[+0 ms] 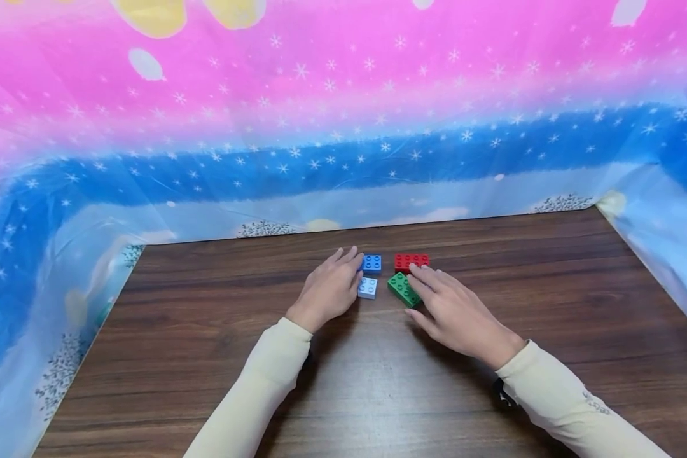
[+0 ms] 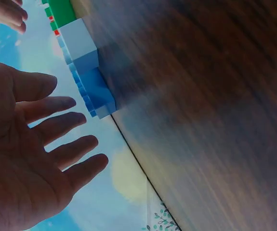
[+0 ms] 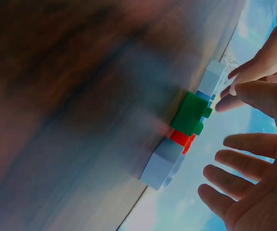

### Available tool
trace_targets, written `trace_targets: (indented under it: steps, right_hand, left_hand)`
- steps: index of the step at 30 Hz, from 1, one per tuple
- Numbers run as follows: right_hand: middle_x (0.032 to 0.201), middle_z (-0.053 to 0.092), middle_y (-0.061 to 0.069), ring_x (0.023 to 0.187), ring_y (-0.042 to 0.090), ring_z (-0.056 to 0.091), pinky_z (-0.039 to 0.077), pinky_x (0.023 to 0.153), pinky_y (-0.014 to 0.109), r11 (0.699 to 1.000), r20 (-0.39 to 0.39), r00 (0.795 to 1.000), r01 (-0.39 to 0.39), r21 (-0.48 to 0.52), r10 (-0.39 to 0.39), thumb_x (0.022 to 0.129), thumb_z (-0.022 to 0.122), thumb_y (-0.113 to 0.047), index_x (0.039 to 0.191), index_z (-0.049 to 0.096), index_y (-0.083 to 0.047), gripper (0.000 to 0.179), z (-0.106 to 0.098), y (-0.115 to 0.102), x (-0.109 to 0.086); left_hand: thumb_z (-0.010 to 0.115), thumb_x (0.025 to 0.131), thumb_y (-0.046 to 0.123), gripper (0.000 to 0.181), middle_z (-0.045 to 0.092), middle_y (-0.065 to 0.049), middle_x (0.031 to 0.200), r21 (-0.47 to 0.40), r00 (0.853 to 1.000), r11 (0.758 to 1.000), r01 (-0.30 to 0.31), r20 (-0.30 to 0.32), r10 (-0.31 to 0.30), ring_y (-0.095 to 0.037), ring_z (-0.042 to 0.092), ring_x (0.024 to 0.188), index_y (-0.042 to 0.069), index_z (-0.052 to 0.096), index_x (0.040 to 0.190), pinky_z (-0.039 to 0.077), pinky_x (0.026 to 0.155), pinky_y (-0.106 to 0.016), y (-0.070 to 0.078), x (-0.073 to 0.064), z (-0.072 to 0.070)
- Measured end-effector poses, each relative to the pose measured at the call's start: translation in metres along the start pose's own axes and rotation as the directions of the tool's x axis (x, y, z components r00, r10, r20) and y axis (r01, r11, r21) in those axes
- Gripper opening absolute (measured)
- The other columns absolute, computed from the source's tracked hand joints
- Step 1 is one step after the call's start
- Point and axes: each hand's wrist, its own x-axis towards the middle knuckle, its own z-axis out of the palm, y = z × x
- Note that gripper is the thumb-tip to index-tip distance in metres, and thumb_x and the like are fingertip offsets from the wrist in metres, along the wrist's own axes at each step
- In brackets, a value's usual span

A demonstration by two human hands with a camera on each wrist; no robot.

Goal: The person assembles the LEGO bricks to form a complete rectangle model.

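Four toy building bricks show between the hands on the brown table in the head view: blue (image 1: 372, 263), pale blue (image 1: 367, 287), red (image 1: 411, 261) and green (image 1: 403, 289). My left hand (image 1: 327, 287), fingers spread and gripping nothing, overlaps the left ends of the blue and pale blue bricks. In the left wrist view its palm and fingers stand apart from them. My right hand (image 1: 462, 310) reaches over the green and red bricks, its fingers also loosely spread. Another pale blue-grey brick (image 3: 161, 164) beside the red one shows in the right wrist view; the right hand hides it from the head.
The wood-grain table (image 1: 206, 356) runs back to a snowflake-printed cloth (image 1: 343, 127) hung behind it and along both sides. Light long sleeves (image 1: 257, 388) cover both forearms. A dark band (image 1: 504, 392) sits under the right cuff.
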Motion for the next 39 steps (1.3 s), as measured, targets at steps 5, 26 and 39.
trace_targets:
  steps: [5, 26, 39]
  right_hand:
    - [0.140, 0.057, 0.023, 0.130, 0.039, 0.054, 0.040, 0.108, 0.054, 0.999, 0.032, 0.999, 0.035, -0.018, -0.034, 0.091, 0.079, -0.024, 0.129, 0.065, 0.007, 0.051, 0.004, -0.004, 0.003]
    - [0.129, 0.065, 0.022, 0.113, 0.033, 0.067, 0.041, 0.106, 0.056, 1.000, 0.111, 0.994, -0.016, -0.025, 0.019, 0.089, 0.079, -0.009, 0.115, 0.074, 0.005, 0.031, 0.004, -0.009, 0.012]
    - [0.112, 0.072, 0.022, 0.085, 0.029, 0.067, 0.058, 0.068, 0.042, 0.998, 0.071, 0.996, -0.062, -0.018, 0.063, 0.087, 0.080, -0.007, 0.104, 0.078, 0.004, 0.020, 0.002, -0.008, 0.011]
  left_hand:
    - [0.046, 0.109, 0.022, 0.048, 0.033, -0.012, 0.161, 0.037, 0.999, 0.999, 0.002, 0.050, -0.004, -0.033, 0.033, 0.147, 0.005, 0.042, 0.154, 0.027, 0.118, -0.044, -0.001, -0.001, 0.002]
    - [0.053, 0.107, 0.019, 0.039, 0.049, -0.017, 0.150, 0.214, 1.000, 0.977, -0.006, -0.002, 0.006, -0.033, 0.049, 0.136, 0.004, 0.057, 0.143, 0.038, 0.111, -0.045, 0.001, -0.007, -0.002]
    - [0.066, 0.099, 0.008, 0.011, 0.068, -0.010, 0.096, 0.099, 0.991, 0.993, 0.061, -0.123, -0.048, -0.022, 0.063, 0.074, 0.006, 0.077, 0.101, 0.054, 0.062, -0.040, -0.007, -0.017, -0.006]
